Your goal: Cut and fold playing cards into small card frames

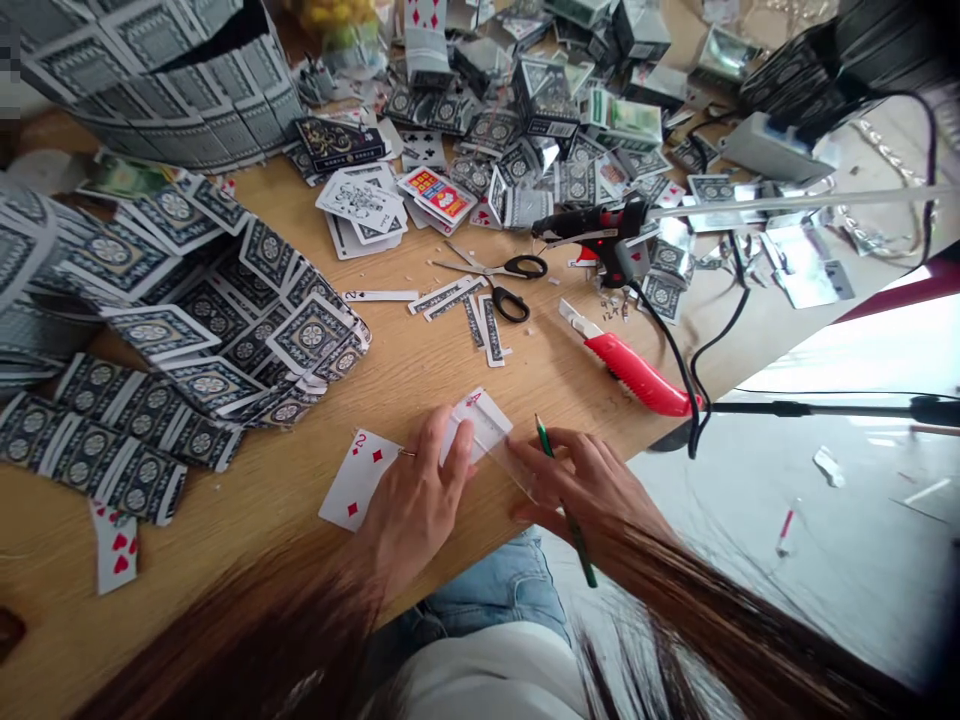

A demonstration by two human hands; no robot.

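Observation:
My left hand (416,490) bends its fingers over an ace of diamonds (491,425) and presses it to the table. Across that card lies a clear, see-through strip that looks like a ruler (517,468). Its lower end reaches my right hand (596,480), whose fingertips touch it. A green pencil (579,545) is held in the same right hand, passing between the fingers and slanting down toward me. Partly under my left wrist is a two of diamonds (358,478), face up.
Scissors (495,270), cut card strips (469,300) and a red utility knife (637,375) lie beyond my hands. A glue gun (600,235) trails a black cable. Joined-card structures (225,300) stand at left; card boxes (544,95) and loose cards fill the back.

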